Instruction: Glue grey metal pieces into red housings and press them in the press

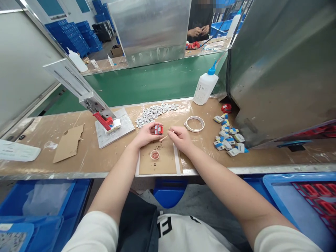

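Note:
My left hand (147, 135) is closed around a small red-and-grey plastic part (159, 130), held above the bench. Pinched in my right hand (180, 137) is a thin pale stick (164, 138), its tip pointing left and down, just beside the red part. Below both hands, a small round cup (154, 155) with reddish-brown contents stands on a taped cardboard sheet (165, 166). Dark specks lie scattered around the cup. A heap of small grey-white pieces (154, 113) lies beyond my hands. To the right of them rests a roll of white tape (194, 124).
At left stands a metal press fixture (101, 122) holding a red part. A white squeeze bottle (206, 87) is at the back right. Several small yellow, blue and white blocks (228, 136) lie at right. A blue tray (286, 196) holds red parts. Across the partition, a person's hands (199, 32) are visible.

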`<state>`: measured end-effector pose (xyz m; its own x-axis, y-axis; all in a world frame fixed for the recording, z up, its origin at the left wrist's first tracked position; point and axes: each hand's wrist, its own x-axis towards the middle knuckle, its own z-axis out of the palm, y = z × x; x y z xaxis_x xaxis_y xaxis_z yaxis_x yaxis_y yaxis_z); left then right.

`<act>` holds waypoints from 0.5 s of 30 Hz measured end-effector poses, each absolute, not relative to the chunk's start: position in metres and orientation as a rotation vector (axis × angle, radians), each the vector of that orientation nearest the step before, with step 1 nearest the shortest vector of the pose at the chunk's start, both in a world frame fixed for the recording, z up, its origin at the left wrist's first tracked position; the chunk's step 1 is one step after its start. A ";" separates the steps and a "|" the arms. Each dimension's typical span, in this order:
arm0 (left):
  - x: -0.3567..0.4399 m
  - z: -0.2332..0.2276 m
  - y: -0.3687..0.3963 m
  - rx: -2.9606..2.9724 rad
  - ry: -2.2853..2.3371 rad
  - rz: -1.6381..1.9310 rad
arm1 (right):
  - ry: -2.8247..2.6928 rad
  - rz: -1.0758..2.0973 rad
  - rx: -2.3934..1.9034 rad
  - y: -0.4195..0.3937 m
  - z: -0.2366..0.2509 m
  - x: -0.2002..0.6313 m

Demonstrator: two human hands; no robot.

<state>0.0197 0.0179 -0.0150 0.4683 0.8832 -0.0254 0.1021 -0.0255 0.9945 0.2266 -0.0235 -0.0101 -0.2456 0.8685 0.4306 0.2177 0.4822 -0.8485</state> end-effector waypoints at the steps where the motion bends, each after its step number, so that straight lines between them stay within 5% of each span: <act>1: 0.020 -0.015 0.018 1.483 0.920 0.773 | -1.656 0.773 -0.985 -0.021 -0.010 0.228; 15: 0.020 -0.014 0.019 1.523 0.939 0.725 | -1.674 0.586 -1.265 -0.006 -0.014 0.227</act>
